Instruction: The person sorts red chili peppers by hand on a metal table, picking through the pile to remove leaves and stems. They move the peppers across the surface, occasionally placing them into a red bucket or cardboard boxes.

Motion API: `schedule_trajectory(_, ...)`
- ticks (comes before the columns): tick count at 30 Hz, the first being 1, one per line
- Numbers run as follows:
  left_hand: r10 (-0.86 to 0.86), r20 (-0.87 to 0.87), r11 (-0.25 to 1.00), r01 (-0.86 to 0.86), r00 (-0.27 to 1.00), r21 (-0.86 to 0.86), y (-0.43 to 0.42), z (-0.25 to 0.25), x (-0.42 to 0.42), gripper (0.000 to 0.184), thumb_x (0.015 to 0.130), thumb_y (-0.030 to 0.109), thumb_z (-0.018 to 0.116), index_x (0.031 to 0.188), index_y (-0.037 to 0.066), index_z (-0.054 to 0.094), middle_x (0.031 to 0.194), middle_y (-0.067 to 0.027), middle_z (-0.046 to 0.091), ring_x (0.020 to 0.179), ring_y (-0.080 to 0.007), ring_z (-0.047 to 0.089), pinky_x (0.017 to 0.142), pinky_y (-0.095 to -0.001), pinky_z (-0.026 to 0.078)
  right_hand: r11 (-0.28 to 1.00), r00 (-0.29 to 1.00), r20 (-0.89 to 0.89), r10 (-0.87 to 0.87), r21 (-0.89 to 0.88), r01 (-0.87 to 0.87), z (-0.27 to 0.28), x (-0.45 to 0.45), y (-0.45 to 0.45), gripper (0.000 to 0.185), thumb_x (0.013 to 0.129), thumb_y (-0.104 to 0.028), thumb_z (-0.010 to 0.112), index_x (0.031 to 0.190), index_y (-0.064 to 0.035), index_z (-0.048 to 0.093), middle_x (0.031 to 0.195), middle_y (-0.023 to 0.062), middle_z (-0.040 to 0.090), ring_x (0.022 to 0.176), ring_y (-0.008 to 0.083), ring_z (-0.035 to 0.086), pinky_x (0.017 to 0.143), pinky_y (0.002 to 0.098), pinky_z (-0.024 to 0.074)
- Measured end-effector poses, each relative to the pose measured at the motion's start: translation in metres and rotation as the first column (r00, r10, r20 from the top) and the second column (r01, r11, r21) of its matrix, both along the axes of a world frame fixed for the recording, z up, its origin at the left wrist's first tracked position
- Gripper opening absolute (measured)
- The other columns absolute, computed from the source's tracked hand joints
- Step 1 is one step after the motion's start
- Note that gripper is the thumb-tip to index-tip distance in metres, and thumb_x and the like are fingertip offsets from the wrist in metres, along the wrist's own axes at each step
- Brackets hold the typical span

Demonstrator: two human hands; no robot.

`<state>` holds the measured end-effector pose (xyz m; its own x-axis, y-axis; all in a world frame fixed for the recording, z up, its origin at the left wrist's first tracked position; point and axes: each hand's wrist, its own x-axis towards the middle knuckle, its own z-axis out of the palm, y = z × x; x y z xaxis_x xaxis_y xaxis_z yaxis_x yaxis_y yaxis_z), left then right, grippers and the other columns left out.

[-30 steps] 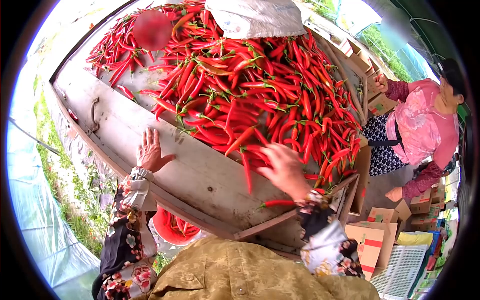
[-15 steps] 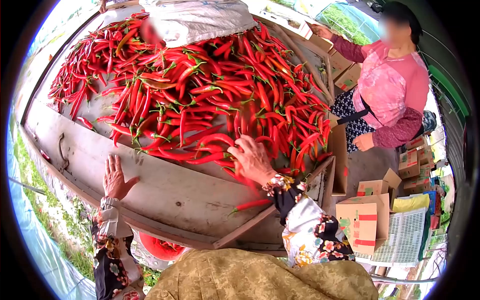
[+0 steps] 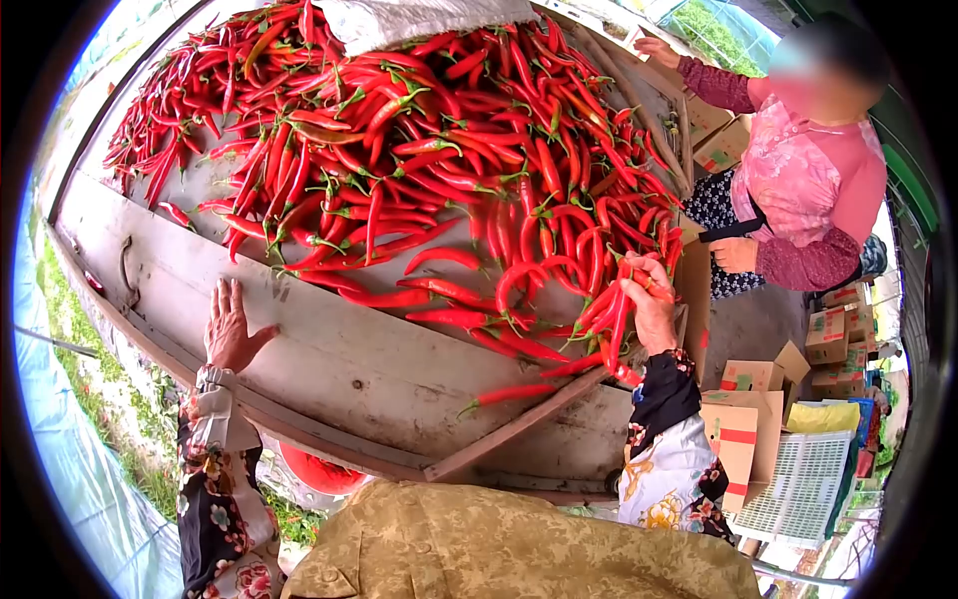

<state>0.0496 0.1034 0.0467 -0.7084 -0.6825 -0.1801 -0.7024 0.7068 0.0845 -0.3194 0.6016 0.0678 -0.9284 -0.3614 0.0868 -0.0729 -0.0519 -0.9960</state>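
A big heap of red chili peppers (image 3: 449, 150) with green stems covers the pale wooden table (image 3: 329, 349). My left hand (image 3: 233, 327) lies flat on the bare board near the front edge, fingers spread, holding nothing. At the heap's right corner, my right hand (image 3: 653, 304) is closed around several red chilies (image 3: 605, 317), their bodies pointing down and to the left. One single chili (image 3: 514, 393) rests apart from the heap, beside a wooden strip (image 3: 519, 424). The palm side of my right hand is partly hidden.
Across the right side stands a person (image 3: 803, 190) in a pink top, one hand at the table's far edge. An open cardboard box (image 3: 696, 299) adjoins the table's right side. More cartons (image 3: 743, 429) and a white plastic crate (image 3: 793, 479) stand lower right. A white sack (image 3: 419, 22) lies on the heap.
My right hand has moved right, from the heap's front middle to its right corner, and now grips several chilies. Some peppers at the front have shifted right. My left hand stays flat.
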Motion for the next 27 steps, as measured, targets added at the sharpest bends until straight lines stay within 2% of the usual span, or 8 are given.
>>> schedule_trajectory(5,0.010,0.018,1.000,-0.010,1.000,0.011,0.002,0.004,-0.002,0.109,0.070,0.047,0.078,0.150,0.004,0.018,0.157,-0.0211,0.013,0.145,-0.0362,0.014,0.113,-0.0474,0.025,0.971,0.989,0.137,-0.048,-0.226,0.079,-0.004,0.014,-0.008,0.034,0.081,0.010,0.059,0.112,-0.0024,0.057,0.122,0.0111,0.059,0.110,0.0185,0.059,0.097,0.0317,0.0466)
schedule_trajectory(11,0.006,0.026,1.000,-0.006,1.000,-0.001,0.000,0.002,0.001,0.107,0.072,0.047,0.077,0.150,0.003,0.018,0.156,-0.0213,0.013,0.145,-0.0360,0.014,0.113,-0.0463,0.025,0.976,0.990,0.138,0.020,-0.218,0.011,0.006,0.003,-0.025,0.039,0.084,0.003,0.064,0.120,-0.0013,0.050,0.122,0.0131,0.058,0.115,0.0247,0.056,0.101,0.0346,0.0430)
schedule_trajectory(15,-0.016,0.046,1.000,0.017,0.999,-0.025,-0.003,0.000,0.001,0.105,0.074,0.047,0.075,0.149,0.002,0.018,0.156,-0.0225,0.015,0.144,-0.0371,0.016,0.113,-0.0455,0.026,0.898,0.977,-0.210,-0.039,0.421,0.126,0.050,0.001,0.000,0.045,0.081,-0.011,0.073,0.119,-0.0003,0.052,0.115,0.0112,0.059,0.105,0.0210,0.059,0.091,0.0336,0.0481)
schedule_trajectory(17,-0.032,0.036,0.999,0.033,0.999,-0.035,-0.006,-0.003,0.003,0.105,0.074,0.047,0.075,0.149,0.001,0.018,0.156,-0.0223,0.015,0.144,-0.0368,0.016,0.113,-0.0445,0.026,0.733,0.946,-0.320,0.061,0.657,0.175,0.042,-0.005,0.036,0.024,0.080,-0.021,0.073,0.096,-0.0048,0.065,0.080,0.0061,0.067,0.077,0.0154,0.064,0.070,0.0317,0.0508)
schedule_trajectory(19,-0.036,0.034,0.999,0.037,0.999,-0.031,-0.009,-0.007,0.005,0.105,0.074,0.047,0.075,0.149,0.001,0.018,0.156,-0.0221,0.015,0.145,-0.0360,0.015,0.113,-0.0437,0.026,0.432,0.977,-0.098,0.189,0.902,0.006,0.055,0.019,0.047,0.032,0.078,-0.036,0.074,0.085,-0.0058,0.066,0.072,0.0096,0.066,0.068,0.0208,0.065,0.065,0.0355,0.0513)
schedule_trajectory(23,-0.034,0.040,0.999,0.035,0.999,-0.022,-0.008,-0.005,0.002,0.105,0.074,0.047,0.075,0.149,0.000,0.017,0.156,-0.0224,0.014,0.145,-0.0355,0.014,0.114,-0.0431,0.025,0.100,0.971,-0.043,0.233,0.995,0.020,0.011,0.070,0.066,0.054,0.070,-0.055,0.073,0.084,-0.0046,0.062,0.078,0.0168,0.068,0.078,0.0370,0.066,0.070,0.0470,0.0517)
schedule_trajectory(25,-0.047,0.036,0.998,0.049,0.998,-0.030,-0.012,-0.007,0.005,0.105,0.075,0.047,0.075,0.149,0.000,0.017,0.156,-0.0227,0.014,0.145,-0.0355,0.014,0.114,-0.0426,0.024,0.108,0.982,-0.047,0.183,0.994,0.027,0.002,0.087,0.067,0.060,0.072,-0.055,0.071,0.101,-0.0051,0.054,0.085,0.0226,0.067,0.084,0.0418,0.065,0.072,0.0503,0.0502)
schedule_trajectory(27,-0.058,0.034,0.998,0.059,0.998,-0.030,-0.016,-0.011,0.007,0.106,0.074,0.046,0.075,0.149,0.000,0.016,0.156,-0.0233,0.013,0.145,-0.0359,0.013,0.115,-0.0423,0.023,0.119,0.993,-0.078,0.088,0.991,0.067,0.000,0.099,0.070,0.060,0.072,-0.057,0.071,0.098,-0.0048,0.053,0.086,0.0213,0.067,0.083,0.0418,0.064,0.072,0.0500,0.0494)
